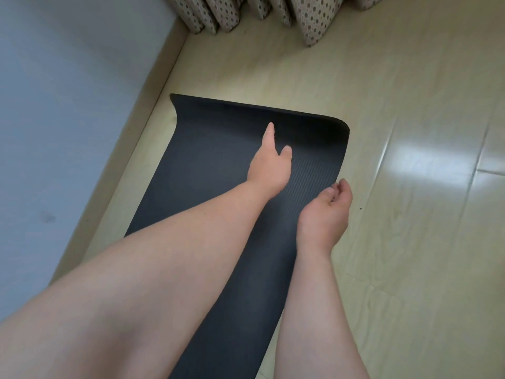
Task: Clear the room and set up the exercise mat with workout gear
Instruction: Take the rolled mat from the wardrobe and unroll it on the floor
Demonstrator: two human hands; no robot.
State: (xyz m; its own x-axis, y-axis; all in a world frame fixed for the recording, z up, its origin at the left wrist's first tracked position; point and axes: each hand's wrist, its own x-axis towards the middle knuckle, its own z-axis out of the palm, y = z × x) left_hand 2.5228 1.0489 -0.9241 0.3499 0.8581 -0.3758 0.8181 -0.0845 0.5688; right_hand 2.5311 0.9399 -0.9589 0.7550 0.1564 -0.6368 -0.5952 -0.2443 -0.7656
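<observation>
While both arms stretch out low, neither hand grips anything. The right hand [325, 212] hangs loosely curled, empty, right at the mat's [207, 160] right edge. The left hand [269, 165] reaches further up the middle, fingers straight; can't tell if it's pressing down or hovering.

The mat lies unrolled on the shiny floor [410, 132], close along the skirting board [153, 132]. My worry: the far left corner [177, 105] is lifting, so that end could curl back, and that slick floor might let the mat slide.

The near end's hidden under the arms, the curtain [273, 12] is cut off up top, and there's no workout gear in view.
</observation>
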